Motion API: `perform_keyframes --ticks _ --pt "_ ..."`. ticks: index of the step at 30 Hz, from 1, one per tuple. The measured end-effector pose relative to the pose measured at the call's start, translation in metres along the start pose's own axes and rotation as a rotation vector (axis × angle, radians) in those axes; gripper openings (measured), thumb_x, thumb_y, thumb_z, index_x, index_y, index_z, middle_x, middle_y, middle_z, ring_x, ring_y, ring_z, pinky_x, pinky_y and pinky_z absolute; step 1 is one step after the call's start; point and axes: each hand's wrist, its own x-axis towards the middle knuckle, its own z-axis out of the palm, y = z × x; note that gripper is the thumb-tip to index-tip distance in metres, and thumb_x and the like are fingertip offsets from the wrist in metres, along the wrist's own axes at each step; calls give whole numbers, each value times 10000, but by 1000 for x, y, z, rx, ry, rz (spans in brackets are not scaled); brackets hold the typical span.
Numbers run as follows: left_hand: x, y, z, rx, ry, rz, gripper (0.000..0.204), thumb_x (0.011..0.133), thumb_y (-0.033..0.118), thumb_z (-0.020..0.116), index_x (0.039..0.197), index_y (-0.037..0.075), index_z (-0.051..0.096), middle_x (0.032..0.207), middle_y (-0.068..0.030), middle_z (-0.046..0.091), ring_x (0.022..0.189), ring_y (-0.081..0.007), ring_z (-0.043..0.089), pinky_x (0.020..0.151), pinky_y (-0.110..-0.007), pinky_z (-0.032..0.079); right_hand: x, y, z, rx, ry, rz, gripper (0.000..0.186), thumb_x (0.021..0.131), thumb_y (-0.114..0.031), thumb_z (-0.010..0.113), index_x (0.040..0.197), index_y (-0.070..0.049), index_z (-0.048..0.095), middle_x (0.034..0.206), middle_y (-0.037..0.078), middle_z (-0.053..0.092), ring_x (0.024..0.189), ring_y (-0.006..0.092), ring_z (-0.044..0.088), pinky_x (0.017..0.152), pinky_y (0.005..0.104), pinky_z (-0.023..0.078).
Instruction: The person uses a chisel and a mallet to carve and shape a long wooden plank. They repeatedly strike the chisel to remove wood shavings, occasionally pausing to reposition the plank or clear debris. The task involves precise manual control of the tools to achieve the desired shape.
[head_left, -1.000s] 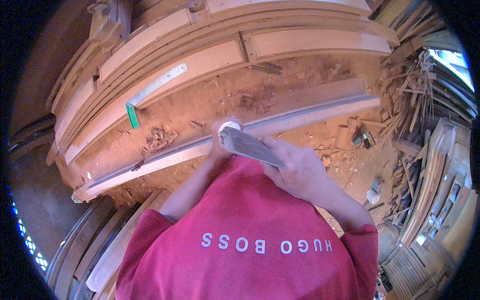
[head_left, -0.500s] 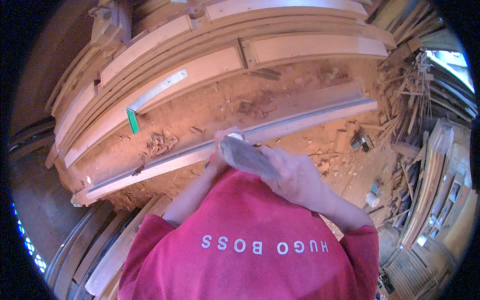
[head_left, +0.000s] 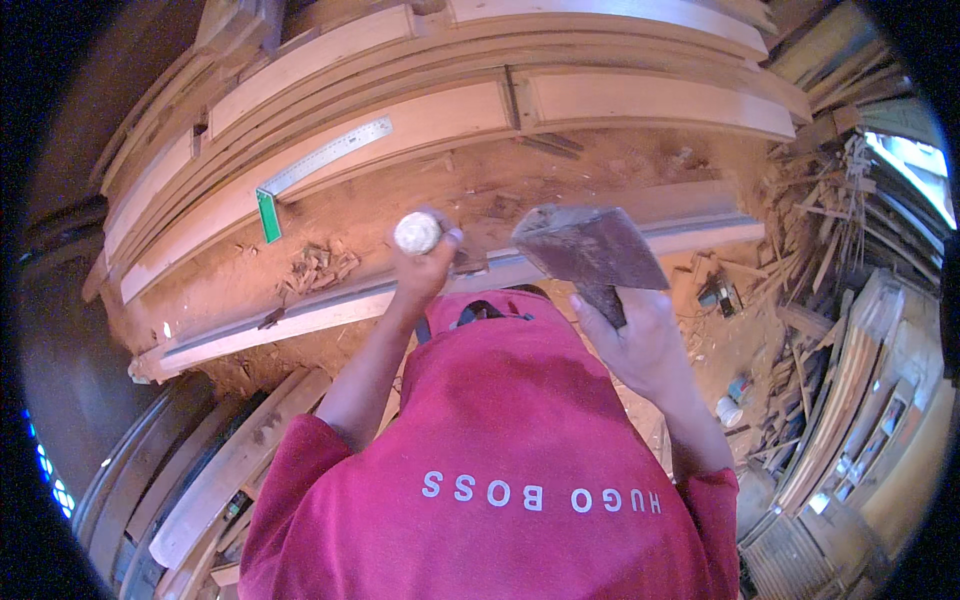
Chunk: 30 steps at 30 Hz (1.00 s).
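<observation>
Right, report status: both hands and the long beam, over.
Left hand gripping a chisel, pale round handle end up, over the long beam. Right hand holding a hatchet head raised, clear of the chisel. Wood chips beside the beam.

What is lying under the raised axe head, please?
Under the axe head runs a long pale beam on red sawdust and chips. The right hand holds the axe; the left hand grips a chisel handle. The blade's tip on the beam is hidden.

A woodworking workshop: long planks (head_left: 400,120) lie stacked on a counter (head_left: 420,205) covered in reddish sawdust and wood chips (head_left: 322,268), a metal square (head_left: 315,170) rests there, and offcuts (head_left: 820,200) pile up at right.
</observation>
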Motion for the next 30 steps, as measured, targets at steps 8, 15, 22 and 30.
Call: perform_keyframes --ticks 8,15,22,30 --pt "-13 -17 -4 79 -102 -43 247 772 43 740 962 10 586 831 -43 644 786 -130 634 722 -286 515 8 -5 13 58 -88 -57 341 877 -195 644 1162 -22 578 943 226 651 821 409 643 674 464 525" --pt "-19 -7 1 73 -104 84 244 741 19 744 937 14 599 851 -51 642 815 -141 632 748 -302 514 5 -5 19 4 -170 -75 396 877 -205 640 1214 -24 535 943 227 650 812 400 648 671 469 532" --pt "-23 -25 -1 121 -286 216 304 632 126 824 847 52 622 750 -35 615 718 -132 608 667 -299 492 5 -18 24 -98 -196 -145 403 879 -214 629 1222 -30 526 943 214 657 762 393 657 633 457 542" --pt "-25 -49 -7 40 -382 52 161 728 113 749 809 72 615 749 -15 596 682 -133 588 584 -277 484 4 -36 13 -267 -488 -64 367 897 -234 612 1213 -63 532 982 206 662 808 392 654 671 453 542"
